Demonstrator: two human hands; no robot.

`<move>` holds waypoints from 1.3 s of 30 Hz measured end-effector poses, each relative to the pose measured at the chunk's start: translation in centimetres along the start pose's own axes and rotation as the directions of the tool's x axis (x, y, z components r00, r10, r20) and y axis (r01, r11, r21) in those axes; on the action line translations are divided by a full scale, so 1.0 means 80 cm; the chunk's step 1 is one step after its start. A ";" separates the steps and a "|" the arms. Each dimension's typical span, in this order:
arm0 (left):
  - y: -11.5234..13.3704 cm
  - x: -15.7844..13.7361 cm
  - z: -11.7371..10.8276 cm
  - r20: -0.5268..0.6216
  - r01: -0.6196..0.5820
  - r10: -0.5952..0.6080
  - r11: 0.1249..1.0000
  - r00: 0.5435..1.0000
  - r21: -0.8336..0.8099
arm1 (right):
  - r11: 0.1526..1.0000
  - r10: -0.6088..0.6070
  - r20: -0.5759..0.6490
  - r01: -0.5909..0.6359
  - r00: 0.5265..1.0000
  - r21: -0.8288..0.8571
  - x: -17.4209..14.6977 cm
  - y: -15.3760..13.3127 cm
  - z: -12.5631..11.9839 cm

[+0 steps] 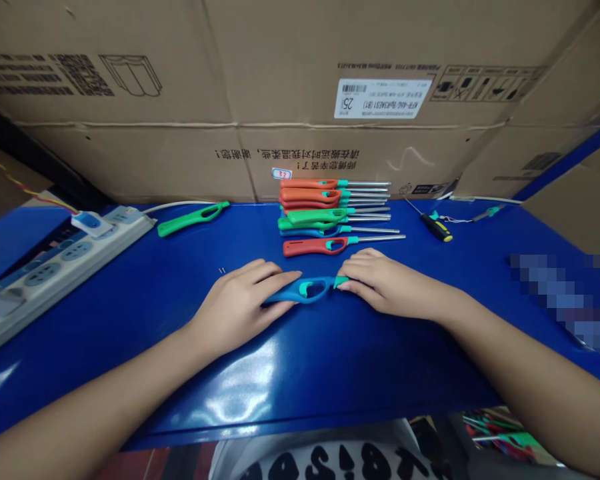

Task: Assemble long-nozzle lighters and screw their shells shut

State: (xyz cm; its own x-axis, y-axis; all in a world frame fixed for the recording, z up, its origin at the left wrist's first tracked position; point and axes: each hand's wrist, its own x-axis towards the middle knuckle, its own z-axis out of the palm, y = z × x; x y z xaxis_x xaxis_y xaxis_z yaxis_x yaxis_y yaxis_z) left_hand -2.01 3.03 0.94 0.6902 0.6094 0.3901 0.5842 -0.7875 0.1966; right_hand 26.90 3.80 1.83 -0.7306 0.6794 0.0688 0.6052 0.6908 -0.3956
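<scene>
My left hand (250,300) is closed around the handle of a blue long-necked gas lighter (317,288) with a teal trigger, held level over the blue table. The fingers of my right hand (380,283) pinch the green collar (341,283) at the lighter's front end. Whether a metal tube runs on behind those fingers is hidden. Just beyond my hands lies a stack of lighters: a red lighter (305,247) nearest, then blue, green lighter (315,217) and orange lighter (310,197), their metal tubes pointing right.
A green lighter casing (193,220) lies at the back left beside a white power strip (80,253). A black-and-yellow screwdriver (436,227) rests at the back right. Tiny metal pieces (222,271) sit near my left hand. A cardboard box (260,87) walls the back; a box of parts (505,437) stands below, right.
</scene>
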 end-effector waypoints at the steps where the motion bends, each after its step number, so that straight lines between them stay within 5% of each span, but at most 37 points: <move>1: 0.000 0.000 0.000 0.002 -0.002 0.002 1.000 1.000 0.004 | 1.000 -0.001 0.002 0.001 1.000 -0.006 0.000 0.000 0.000; 8: 0.005 -0.002 0.001 -0.051 0.125 -0.130 0.989 0.990 -0.084 | 0.982 -0.118 -0.153 0.092 0.981 -0.167 0.000 0.003 0.001; 17: 0.032 -0.002 -0.001 -0.030 0.201 -0.220 0.930 0.975 -0.308 | 0.845 -0.342 -0.203 0.206 0.917 -0.494 0.001 -0.010 0.016; 23: 0.042 -0.001 -0.005 -0.046 0.231 -0.267 0.898 0.963 -0.373 | 0.836 -0.366 -0.265 0.190 0.892 -0.515 -0.001 -0.015 0.021; 30: 0.047 -0.007 -0.002 -0.125 0.130 -0.171 0.950 0.977 -0.283 | 0.883 -0.370 -0.292 0.237 0.882 -0.405 -0.005 -0.020 0.019; 39: 0.046 -0.013 0.002 -0.151 0.037 -0.047 0.997 0.987 -0.070 | 0.935 -0.275 -0.187 0.217 0.943 -0.282 -0.006 -0.019 0.018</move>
State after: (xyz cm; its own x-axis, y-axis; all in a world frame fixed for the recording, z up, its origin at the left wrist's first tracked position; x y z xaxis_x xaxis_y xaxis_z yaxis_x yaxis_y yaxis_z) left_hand -0.48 -0.49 1.09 0.5895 0.6250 0.5116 0.5782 -0.7689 0.2731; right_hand 25.84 2.06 1.07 -0.7964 0.4966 0.3452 0.4960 0.8629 -0.0969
